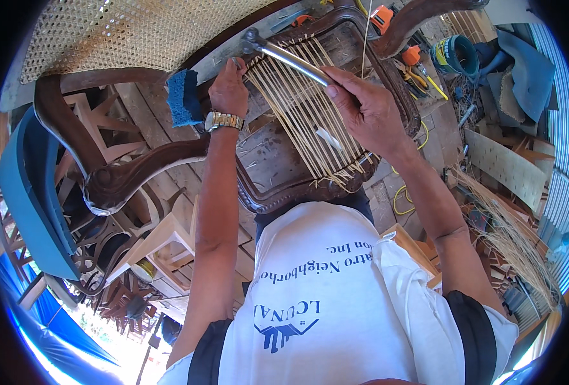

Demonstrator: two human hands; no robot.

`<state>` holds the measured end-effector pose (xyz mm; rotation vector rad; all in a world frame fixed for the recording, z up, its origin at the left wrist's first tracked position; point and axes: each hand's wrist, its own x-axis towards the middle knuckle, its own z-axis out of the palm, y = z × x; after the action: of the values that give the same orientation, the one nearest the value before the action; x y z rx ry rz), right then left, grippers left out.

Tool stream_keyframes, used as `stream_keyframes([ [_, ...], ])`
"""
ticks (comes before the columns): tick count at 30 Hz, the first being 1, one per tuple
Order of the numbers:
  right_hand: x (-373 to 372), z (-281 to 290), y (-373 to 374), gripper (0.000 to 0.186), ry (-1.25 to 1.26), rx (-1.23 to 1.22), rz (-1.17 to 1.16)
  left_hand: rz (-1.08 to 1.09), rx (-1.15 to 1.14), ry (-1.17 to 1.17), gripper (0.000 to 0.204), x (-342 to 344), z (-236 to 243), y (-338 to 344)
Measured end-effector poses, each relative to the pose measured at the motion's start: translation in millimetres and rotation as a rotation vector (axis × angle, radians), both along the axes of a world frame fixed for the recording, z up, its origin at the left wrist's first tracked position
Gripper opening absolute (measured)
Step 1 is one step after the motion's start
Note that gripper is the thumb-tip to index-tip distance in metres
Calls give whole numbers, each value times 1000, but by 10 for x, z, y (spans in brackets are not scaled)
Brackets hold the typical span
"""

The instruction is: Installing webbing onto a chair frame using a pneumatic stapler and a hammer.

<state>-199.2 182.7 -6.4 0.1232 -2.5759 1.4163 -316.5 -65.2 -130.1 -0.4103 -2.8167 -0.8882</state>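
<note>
A dark carved wooden chair frame (252,197) lies before me, with pale cane strands (287,106) running in parallel rows across its seat opening and a few woven crosswise. My right hand (364,106) is wrapped round the handle of a hammer (292,59), its dark head up by the far seat rail, near my left hand. At that rail, beside the ends of the strands, my left hand (228,91) is closed in a pinch; what its fingertips hold is too small to make out. A white scrap (328,138) rests on the strands.
A woven cane back panel (124,35) rises at the far left, with a blue foam block (184,98) by my left wrist. Pliers (416,78), a bucket (459,58) and blue foam sheets (527,72) are at right. Loose cane fibres (512,221) lie lower right.
</note>
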Motion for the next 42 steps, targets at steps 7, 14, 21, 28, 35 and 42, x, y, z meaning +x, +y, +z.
stream_keyframes([
  [7,-29,204,-158,29,118,-135,18,127,489,-185,7,-9,-141,-140],
  [14,35,-13,-146,29,54,-118,6,89,365,-60,7,-71,-130,-93],
  [21,36,-52,-146,31,-2,-113,2,61,227,-3,4,-34,-38,-58],
  [28,35,-30,-170,29,-25,-106,5,18,139,-52,8,-27,-6,-32],
  [35,26,-28,-171,28,-39,-111,11,-34,97,-32,10,-81,-32,-60],
  [42,1,-58,-161,29,-36,-118,7,54,401,-43,6,-22,-133,-96],
])
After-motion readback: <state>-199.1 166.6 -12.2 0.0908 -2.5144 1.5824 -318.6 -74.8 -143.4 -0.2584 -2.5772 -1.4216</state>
